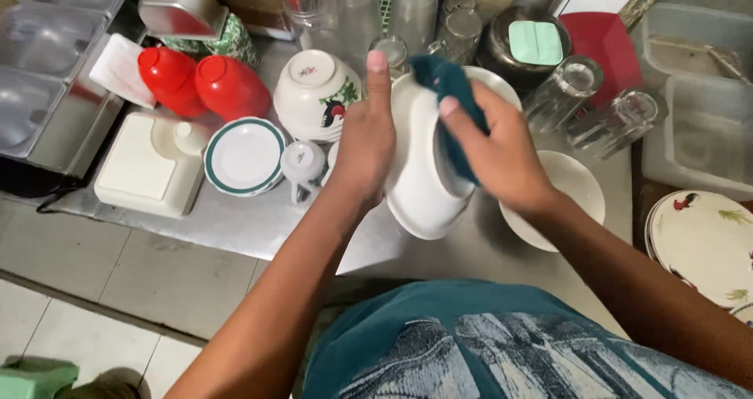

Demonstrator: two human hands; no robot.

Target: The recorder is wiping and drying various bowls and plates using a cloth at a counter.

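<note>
The left hand (365, 144) grips a white bowl (420, 183) tilted above the steel counter (235, 222) while the right hand (498, 152) pinches a teal cloth (451, 85) inside it, mid-wipe; turning the bowl seems next.

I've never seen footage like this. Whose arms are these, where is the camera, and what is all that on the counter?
There is no machine here: a person wears a camera on the head, so the single picture looks down along their own arms. The left hand grips a white bowl tilted on its edge, thumb up along the rim. The right hand presses a dark teal cloth against the bowl. Below is a steel counter crowded with dishes: two red bowls turned upside down, a green-rimmed plate, a small white cup, clear glasses lying on their sides, and rooster-painted plates at the right.
</note>
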